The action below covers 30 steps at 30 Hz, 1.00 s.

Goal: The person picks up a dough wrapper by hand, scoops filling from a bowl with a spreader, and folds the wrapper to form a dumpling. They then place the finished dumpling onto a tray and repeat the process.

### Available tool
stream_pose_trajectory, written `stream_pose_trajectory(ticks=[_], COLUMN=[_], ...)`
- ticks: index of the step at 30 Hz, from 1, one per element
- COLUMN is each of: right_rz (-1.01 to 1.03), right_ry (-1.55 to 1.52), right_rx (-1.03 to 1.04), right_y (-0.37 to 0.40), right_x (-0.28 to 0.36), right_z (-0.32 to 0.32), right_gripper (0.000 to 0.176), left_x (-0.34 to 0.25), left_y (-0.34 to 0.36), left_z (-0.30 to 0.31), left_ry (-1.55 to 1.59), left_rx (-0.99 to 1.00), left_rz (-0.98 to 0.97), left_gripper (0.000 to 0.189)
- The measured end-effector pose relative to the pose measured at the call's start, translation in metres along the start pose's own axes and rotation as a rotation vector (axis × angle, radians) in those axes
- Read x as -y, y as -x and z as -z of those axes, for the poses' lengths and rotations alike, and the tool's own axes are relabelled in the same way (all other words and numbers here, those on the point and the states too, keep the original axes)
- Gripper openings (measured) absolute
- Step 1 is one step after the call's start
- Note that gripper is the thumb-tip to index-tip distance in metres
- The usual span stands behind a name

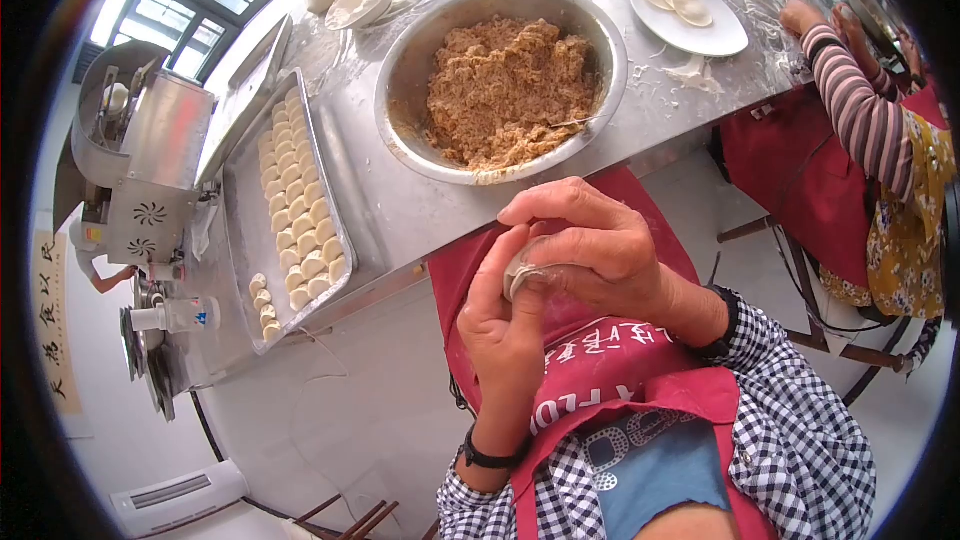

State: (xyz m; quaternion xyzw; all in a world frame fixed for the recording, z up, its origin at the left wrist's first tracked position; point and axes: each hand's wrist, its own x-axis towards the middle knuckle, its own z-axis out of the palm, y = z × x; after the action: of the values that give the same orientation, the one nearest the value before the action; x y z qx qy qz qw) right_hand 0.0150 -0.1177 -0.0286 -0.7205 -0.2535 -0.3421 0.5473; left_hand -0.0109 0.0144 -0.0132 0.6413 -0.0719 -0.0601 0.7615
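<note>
In front of my apron I hold a folded dumpling (520, 272) with both hands. My left hand (500, 325) is closed on it from the left, thumb and fingers against its side. My right hand (605, 245) pinches its edge from the right. Fingers hide much of the dumpling. Just beyond my hands, a large metal bowl (397, 100) holds a brown minced filling (510, 90), with a utensil handle (572, 123) poking out at the right.
A metal tray (243, 225) with rows of dumplings (298, 205) lies to the left. A white plate (700, 40) of round wrappers (690, 8) sits at the upper right. Flour dusts the table. Beside me at right are another person's striped sleeve (850, 90) and hands. A machine (165, 140) stands at left.
</note>
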Motion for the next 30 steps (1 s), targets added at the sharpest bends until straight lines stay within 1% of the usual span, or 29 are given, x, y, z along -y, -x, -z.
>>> stream_pose_trajectory(ticks=[1,3,7,9,10,11,12,13,15,17,20,21,22,23,25,27,28,29,30], right_rz=[0.0,0.04,0.014,-0.064,-0.065,-0.064,-0.063,-0.064,-0.067,-0.065,-0.088,-0.114,-0.114,-0.123,-0.131,-0.095,-0.096,-0.048,0.001], right_ry=[0.0,0.035,0.051,0.017,0.018,-0.006,-0.03,-0.03,-0.071,-0.087,-0.129,-0.155,-0.155,-0.173,-0.188,-0.065,-0.065,0.006,0.078], right_rx=[0.0,0.024,0.061,0.019,0.019,0.067,0.114,0.114,0.155,0.12,0.04,-0.004,-0.004,-0.043,-0.082,-0.076,-0.074,-0.037,-0.001], right_y=[-0.001,-0.001,-0.002,-0.004,-0.004,-0.005,-0.005,-0.004,-0.002,0.001,0.007,0.008,0.007,0.007,0.005,0.002,0.003,0.003,0.004], right_x=[-0.001,-0.002,0.0,0.003,0.003,0.002,0.001,0.001,-0.001,-0.003,-0.002,-0.002,-0.001,0.0,0.001,0.002,0.0,-0.002,-0.003], right_z=[0.001,0.002,0.004,0.002,0.003,0.006,0.007,0.008,0.009,0.006,-0.001,-0.002,-0.004,-0.005,-0.006,-0.006,-0.005,-0.003,-0.002], right_gripper=[0.011,0.012,0.013,0.016,0.016,0.017,0.018,0.018,0.017,0.016,0.013,0.012,0.012,0.012,0.012,0.012,0.012,0.013,0.014], left_x=[0.0,-0.002,-0.006,-0.005,-0.005,-0.006,-0.007,-0.008,-0.011,-0.01,-0.004,-0.001,0.001,0.004,0.007,0.007,0.006,0.006,0.005], left_y=[0.0,-0.001,0.0,0.0,0.0,0.0,-0.001,-0.001,-0.001,-0.001,-0.002,-0.003,-0.004,-0.004,-0.004,-0.005,-0.005,-0.004,-0.004], left_z=[0.0,0.0,0.0,-0.001,-0.001,-0.001,-0.002,-0.002,-0.003,-0.004,-0.002,0.0,0.002,0.004,0.006,0.005,0.004,0.002,0.0], left_ry=[-0.181,-0.184,-0.171,-0.147,-0.125,-0.125,-0.176,-0.227,-0.219,-0.211,-0.124,0.09,0.305,0.304,0.555,0.545,0.535,0.536,0.46], left_rx=[0.023,0.031,0.021,0.017,0.012,0.013,0.015,0.018,0.028,0.038,0.032,0.021,0.009,0.01,0.029,0.013,-0.004,-0.006,-0.022], left_rz=[-0.087,-0.079,-0.026,-0.016,-0.007,-0.007,-0.01,-0.014,-0.006,0.002,-0.008,0.077,0.161,0.161,0.199,0.205,0.211,0.212,0.191], left_gripper=[0.036,0.035,0.037,0.039,0.04,0.04,0.043,0.045,0.044,0.043,0.042,0.041,0.04,0.04,0.038,0.037,0.037,0.037,0.037])
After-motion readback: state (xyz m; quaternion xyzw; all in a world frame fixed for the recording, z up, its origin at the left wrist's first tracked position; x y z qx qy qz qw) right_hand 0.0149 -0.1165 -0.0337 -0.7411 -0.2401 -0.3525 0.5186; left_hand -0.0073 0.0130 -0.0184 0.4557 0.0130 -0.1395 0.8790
